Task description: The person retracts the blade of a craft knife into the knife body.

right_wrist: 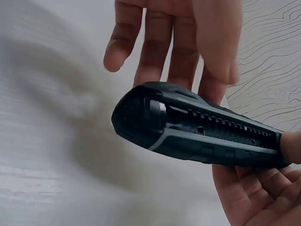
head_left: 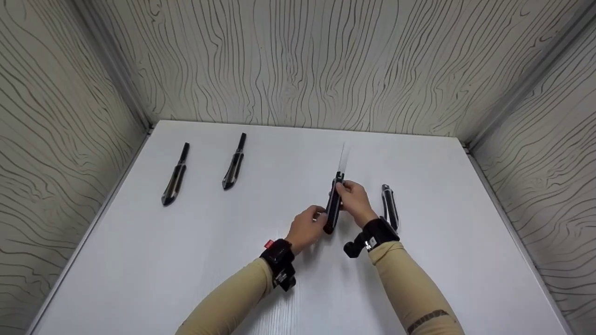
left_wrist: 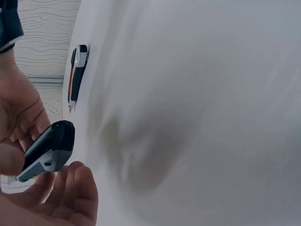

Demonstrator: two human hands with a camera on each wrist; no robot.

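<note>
My right hand (head_left: 357, 202) grips a black and grey utility knife (head_left: 333, 204) by its front half, thumb on its upper face. A long thin blade (head_left: 343, 158) stands out of the knife and points to the back wall. My left hand (head_left: 306, 229) is at the knife's butt end; in the right wrist view its loosely spread fingers (right_wrist: 155, 47) pass behind the handle. The handle's slotted track (right_wrist: 225, 127) faces the right wrist camera. Beside my right wrist lies another utility knife (head_left: 391, 207), partly behind the wrist camera band.
Two more utility knives, one farther left (head_left: 174, 184) and one nearer the middle (head_left: 234, 165), lie on the white table (head_left: 186, 260) with dark blades out. Wood-grain panels (head_left: 288, 60) rise along the back and both sides of the table.
</note>
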